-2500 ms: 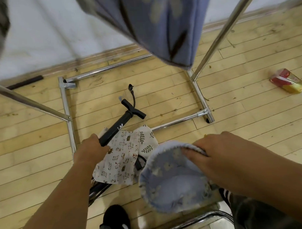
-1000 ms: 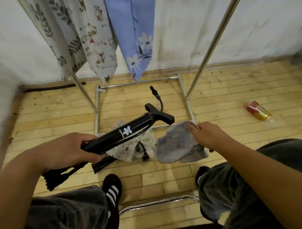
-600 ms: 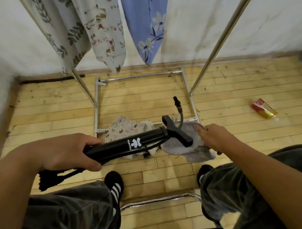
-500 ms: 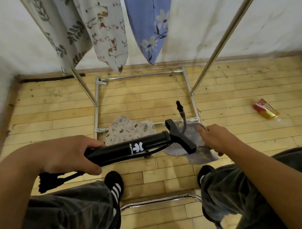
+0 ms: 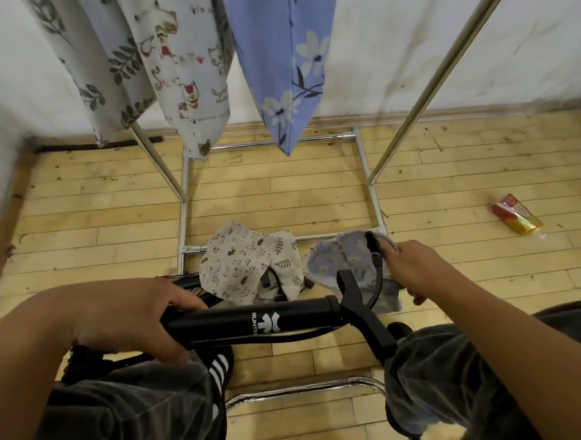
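Observation:
My left hand (image 5: 134,317) grips the barrel of a black hand pump (image 5: 266,321), held roughly level across my knees with its T-handle (image 5: 365,316) toward the right and its thin hose (image 5: 374,266) curving up. My right hand (image 5: 416,268) holds a pale blue floral cloth cover (image 5: 343,264) near the pump's hose tip. A cream cloth with small animal and leaf prints (image 5: 244,261) lies on the wooden floor between my hands.
A chrome drying rack (image 5: 362,158) stands ahead with three hanging cloths: leaf print (image 5: 105,61), cat print (image 5: 191,68), blue floral (image 5: 287,62). A red and yellow packet (image 5: 514,213) lies on the floor at right. A chrome tube (image 5: 305,389) curves between my shoes.
My left hand has lifted the pump off the floor and swung it level, handle moving right toward me. My right hand has kept hold of the blue cloth.

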`<action>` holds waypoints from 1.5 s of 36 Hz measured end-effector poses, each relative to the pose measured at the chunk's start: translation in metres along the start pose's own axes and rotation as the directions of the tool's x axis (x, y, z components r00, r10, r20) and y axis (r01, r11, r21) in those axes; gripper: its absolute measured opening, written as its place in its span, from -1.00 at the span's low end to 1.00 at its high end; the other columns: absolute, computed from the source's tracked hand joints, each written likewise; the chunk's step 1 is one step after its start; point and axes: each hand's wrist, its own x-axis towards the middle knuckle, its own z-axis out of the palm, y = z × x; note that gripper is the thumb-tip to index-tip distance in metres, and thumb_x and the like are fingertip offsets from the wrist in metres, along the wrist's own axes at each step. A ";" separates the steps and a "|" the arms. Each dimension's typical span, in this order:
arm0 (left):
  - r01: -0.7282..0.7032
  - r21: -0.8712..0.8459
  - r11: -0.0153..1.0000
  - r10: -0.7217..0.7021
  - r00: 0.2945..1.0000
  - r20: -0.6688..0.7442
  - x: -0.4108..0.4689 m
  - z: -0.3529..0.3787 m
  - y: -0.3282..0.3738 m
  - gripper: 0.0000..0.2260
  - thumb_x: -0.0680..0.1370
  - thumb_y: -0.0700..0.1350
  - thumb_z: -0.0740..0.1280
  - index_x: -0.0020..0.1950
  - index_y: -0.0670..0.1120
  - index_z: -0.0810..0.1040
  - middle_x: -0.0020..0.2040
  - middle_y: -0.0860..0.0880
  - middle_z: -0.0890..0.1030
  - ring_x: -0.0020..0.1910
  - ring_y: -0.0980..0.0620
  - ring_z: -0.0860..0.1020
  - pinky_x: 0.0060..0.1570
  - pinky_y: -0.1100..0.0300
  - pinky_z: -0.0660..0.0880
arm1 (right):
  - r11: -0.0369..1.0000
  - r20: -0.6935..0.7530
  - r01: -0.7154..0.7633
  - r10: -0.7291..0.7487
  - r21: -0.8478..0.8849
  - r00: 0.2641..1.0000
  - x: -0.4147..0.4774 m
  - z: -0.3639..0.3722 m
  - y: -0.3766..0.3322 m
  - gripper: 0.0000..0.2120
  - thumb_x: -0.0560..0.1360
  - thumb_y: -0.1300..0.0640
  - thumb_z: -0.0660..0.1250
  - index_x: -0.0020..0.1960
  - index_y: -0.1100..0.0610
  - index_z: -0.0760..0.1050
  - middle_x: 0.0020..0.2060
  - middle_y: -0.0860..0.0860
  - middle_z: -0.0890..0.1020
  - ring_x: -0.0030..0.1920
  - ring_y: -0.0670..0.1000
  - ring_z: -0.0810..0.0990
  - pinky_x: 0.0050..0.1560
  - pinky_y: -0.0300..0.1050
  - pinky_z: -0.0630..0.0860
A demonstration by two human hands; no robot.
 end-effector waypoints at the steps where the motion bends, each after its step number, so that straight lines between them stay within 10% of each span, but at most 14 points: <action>1: 0.004 -0.006 1.000 -0.004 1.000 -0.002 0.001 0.000 0.000 -0.72 0.43 0.15 0.56 0.09 0.37 0.62 -0.09 0.12 0.69 -0.10 0.03 0.66 -0.04 0.05 0.56 | 1.000 -0.002 0.007 -0.007 0.001 1.000 0.000 0.000 0.000 -0.44 0.71 -0.23 0.01 0.04 0.23 0.53 -0.27 0.17 0.61 -0.33 0.16 0.59 -0.47 -0.08 0.55; 10: 0.049 -0.068 0.997 -0.051 0.998 -0.032 0.005 0.000 -0.001 -0.73 0.43 0.13 0.58 0.06 0.38 0.63 -0.11 0.14 0.69 -0.15 0.09 0.68 0.00 0.08 0.61 | 0.978 0.036 0.196 -0.194 -0.068 0.980 -0.006 0.003 -0.007 -0.45 0.72 -0.18 0.01 0.03 0.22 0.58 -0.27 0.12 0.61 -0.20 0.14 0.62 -0.10 0.15 0.66; 25: 0.120 -0.111 0.987 -0.122 0.992 -0.017 0.008 0.001 0.004 -0.78 0.46 0.08 0.55 0.04 0.33 0.67 -0.08 0.12 0.71 -0.16 0.11 0.68 -0.05 0.20 0.62 | 0.880 0.052 0.475 -0.474 0.001 0.879 -0.007 0.009 -0.010 -0.71 0.71 -0.17 0.05 -0.03 -0.22 0.51 -0.18 -0.14 0.62 -0.17 -0.12 0.58 -0.20 -0.19 0.44; 29: 0.143 -0.170 0.975 -0.151 0.988 -0.038 0.009 0.001 0.000 -0.84 0.49 0.06 0.54 0.03 0.26 0.69 -0.20 0.10 0.69 -0.23 0.14 0.65 -0.12 0.27 0.60 | 0.859 0.096 0.511 -0.507 -0.024 0.857 -0.007 0.010 -0.009 -0.64 0.71 -0.16 0.06 0.29 -0.12 0.57 0.04 -0.07 0.67 -0.01 -0.09 0.60 -0.01 -0.13 0.55; 46: 0.205 -0.092 0.974 -0.217 0.965 -0.147 0.031 0.008 0.012 -0.77 0.52 0.16 0.48 0.10 0.10 0.65 -0.06 0.00 0.70 -0.05 -0.01 0.68 0.12 -0.01 0.61 | 0.863 0.104 0.505 -0.504 0.016 0.858 -0.012 0.017 -0.020 -0.56 0.70 -0.20 0.03 0.10 0.00 0.60 -0.14 -0.04 0.67 -0.11 0.00 0.62 0.01 0.06 0.57; 54: 0.143 -0.213 0.966 -0.169 0.980 -0.108 0.042 0.009 0.028 -0.76 0.56 0.06 0.44 0.21 0.26 0.57 0.00 -0.01 0.69 -0.11 0.08 0.70 -0.07 0.23 0.61 | 0.870 0.048 0.492 -0.491 -0.020 0.870 -0.009 0.015 -0.028 -0.59 0.73 -0.12 0.04 0.23 0.02 0.60 0.00 0.05 0.68 0.00 0.09 0.63 0.08 0.10 0.58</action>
